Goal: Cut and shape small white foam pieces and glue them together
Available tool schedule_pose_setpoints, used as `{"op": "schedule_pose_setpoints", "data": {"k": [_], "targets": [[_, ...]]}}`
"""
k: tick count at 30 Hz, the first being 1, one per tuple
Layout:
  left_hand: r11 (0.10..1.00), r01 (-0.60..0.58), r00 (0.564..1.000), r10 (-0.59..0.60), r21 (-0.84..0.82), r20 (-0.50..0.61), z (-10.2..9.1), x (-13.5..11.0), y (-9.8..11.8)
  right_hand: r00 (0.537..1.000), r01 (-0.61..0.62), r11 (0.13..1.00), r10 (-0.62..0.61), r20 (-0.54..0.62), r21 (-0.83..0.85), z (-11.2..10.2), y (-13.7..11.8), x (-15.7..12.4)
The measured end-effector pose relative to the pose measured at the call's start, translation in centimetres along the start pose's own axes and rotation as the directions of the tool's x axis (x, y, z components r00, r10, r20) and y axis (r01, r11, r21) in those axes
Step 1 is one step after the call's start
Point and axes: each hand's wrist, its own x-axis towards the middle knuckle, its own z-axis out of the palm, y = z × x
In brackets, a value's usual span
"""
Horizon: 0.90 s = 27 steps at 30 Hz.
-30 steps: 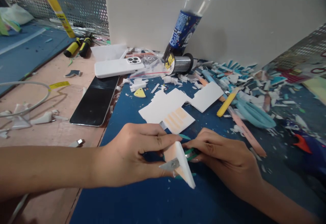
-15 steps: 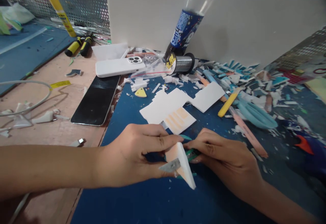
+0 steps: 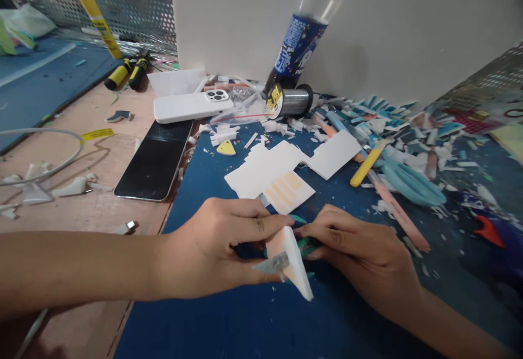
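My left hand grips a small white foam board piece between thumb and fingers, holding it on edge above the blue mat. The inner face of the piece has an orange tint. A metal knife blade sticks out through it towards my left thumb. On the other side, my right hand is closed in a pinch around the green craft knife, most of which my fingers hide. Just beyond both hands lie a white piece with orange stripes and other flat white pieces.
A black-screened phone and a white phone lie to the left. Behind stand a tilted bottle and a wire spool. Foam scraps, a yellow stick, blue-handled scissors and a pink marker lie at right.
Very little differs. The foam piece and the blade have shifted slightly within my hands; both hands keep their hold.
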Motion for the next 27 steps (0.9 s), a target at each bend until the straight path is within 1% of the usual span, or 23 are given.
{"op": "schedule_pose_setpoints", "data": {"k": [2,5,11,14,18,23,27], "targets": [[0.999,-0.013,1.000,0.013,-0.033,-0.004,-0.1,0.1,0.1,1.000,0.007,1.000,-0.007,-0.013,0.017,0.0,0.0,0.1],[0.997,-0.001,1.000,0.002,-0.079,0.015,-0.4,0.2,0.2,1.000,0.014,1.000,-0.013,-0.019,0.028,-0.1,-0.1,0.3],[0.992,0.053,0.998,-0.049,-0.115,0.032,-0.7,0.4,0.5,1.000,0.006,1.000,-0.006,-0.007,-0.027,-0.5,-0.4,0.3],[0.991,0.044,0.999,-0.043,-0.130,0.009,-0.7,0.4,0.5,1.000,0.011,0.999,-0.012,-0.009,-0.049,-0.8,-0.4,0.3],[0.992,0.020,0.999,-0.024,-0.122,-0.033,-0.8,0.5,0.6,1.000,-0.012,0.998,0.013,0.000,-0.063,-1.0,-0.3,0.2],[0.997,0.012,0.999,-0.015,-0.080,-0.034,-0.7,0.6,0.5,0.999,-0.018,0.999,0.017,-0.033,-0.033,-1.0,-0.1,-0.1],[0.996,0.005,1.000,-0.007,-0.084,-0.028,-0.4,0.4,0.2,0.999,0.000,1.000,-0.001,-0.047,-0.017,-0.7,0.0,0.0]]}}
